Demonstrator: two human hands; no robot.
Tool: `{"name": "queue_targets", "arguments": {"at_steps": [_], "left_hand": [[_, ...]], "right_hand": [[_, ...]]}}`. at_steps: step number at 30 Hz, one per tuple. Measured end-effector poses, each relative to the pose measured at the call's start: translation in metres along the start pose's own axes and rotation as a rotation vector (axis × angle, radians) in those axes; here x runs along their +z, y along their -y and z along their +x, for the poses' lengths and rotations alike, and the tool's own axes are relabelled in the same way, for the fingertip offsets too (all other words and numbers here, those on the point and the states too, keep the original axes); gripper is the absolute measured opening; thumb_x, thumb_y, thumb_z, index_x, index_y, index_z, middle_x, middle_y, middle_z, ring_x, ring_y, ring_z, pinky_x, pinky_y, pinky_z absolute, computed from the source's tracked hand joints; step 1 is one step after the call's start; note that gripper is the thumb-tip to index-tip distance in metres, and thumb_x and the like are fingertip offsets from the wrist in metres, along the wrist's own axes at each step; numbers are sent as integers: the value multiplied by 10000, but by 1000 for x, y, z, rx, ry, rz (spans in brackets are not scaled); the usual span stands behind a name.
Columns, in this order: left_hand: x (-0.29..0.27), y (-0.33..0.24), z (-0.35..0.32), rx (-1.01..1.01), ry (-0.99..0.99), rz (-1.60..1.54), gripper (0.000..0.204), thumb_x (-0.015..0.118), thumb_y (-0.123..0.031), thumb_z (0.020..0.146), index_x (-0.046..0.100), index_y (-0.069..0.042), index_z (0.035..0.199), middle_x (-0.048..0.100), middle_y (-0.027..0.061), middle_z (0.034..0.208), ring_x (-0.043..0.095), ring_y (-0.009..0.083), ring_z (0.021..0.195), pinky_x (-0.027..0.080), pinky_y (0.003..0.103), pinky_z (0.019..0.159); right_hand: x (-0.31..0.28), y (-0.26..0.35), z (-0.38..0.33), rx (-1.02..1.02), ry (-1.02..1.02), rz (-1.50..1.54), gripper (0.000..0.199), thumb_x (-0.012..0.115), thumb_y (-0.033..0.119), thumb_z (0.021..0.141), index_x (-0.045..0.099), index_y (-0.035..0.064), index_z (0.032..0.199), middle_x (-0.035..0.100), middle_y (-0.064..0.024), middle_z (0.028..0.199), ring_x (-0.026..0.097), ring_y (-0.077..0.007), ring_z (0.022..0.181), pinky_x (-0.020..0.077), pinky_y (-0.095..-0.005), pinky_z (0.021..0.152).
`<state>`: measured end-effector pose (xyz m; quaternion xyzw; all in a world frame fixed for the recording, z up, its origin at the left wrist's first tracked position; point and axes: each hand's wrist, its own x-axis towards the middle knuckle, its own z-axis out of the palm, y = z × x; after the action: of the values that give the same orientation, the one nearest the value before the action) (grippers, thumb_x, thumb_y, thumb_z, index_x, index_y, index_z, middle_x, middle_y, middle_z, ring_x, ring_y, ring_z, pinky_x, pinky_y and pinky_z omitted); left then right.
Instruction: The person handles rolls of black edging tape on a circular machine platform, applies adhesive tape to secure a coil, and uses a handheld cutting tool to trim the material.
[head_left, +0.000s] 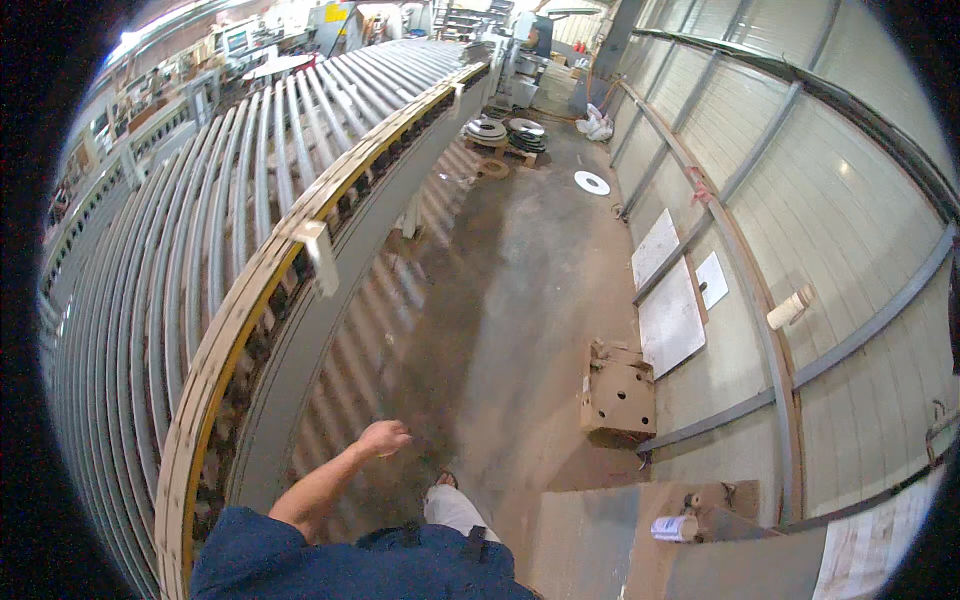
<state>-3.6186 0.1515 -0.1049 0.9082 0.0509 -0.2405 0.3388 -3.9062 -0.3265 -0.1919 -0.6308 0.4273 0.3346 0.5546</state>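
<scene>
My left hand (385,437) hangs out in front of my body above the concrete floor, its fingers curled into a loose fist. Nothing shows in it. It is apart from everything; the side of the long roller conveyor (275,345) on my left is nearest to it. My right hand is out of the picture. Below, one of my feet (445,480) steps forward on the floor.
Along the right wall stand white panels (672,318) and a brown cardboard box (618,393). A sheet-topped surface with a white cylindrical container (674,528) is at the lower right. Ahead, a white ring (592,183) lies on the floor near stacked discs (486,130) on a pallet.
</scene>
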Motion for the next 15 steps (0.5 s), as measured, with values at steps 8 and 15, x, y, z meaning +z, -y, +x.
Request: {"name": "queue_targets", "arguments": {"at_steps": [8,15], "left_hand": [[30,116,50,-272,27,-741,200,628,-190,863,637,-28,746,605,93,647,595,230,529,452,386,438],[42,97,150,-833,106,-1188,294,640,-253,866,627,-40,663,638,95,631,593,230,520,457,408,445]], "right_hand": [[-28,290,162,-228,87,-52,218,615,228,929,661,20,976,678,-74,836,647,-194,739,540,-308,691],[45,575,256,-452,19,-209,255,599,258,958,651,17,1024,686,-80,875,654,-153,758,524,-288,665]]}}
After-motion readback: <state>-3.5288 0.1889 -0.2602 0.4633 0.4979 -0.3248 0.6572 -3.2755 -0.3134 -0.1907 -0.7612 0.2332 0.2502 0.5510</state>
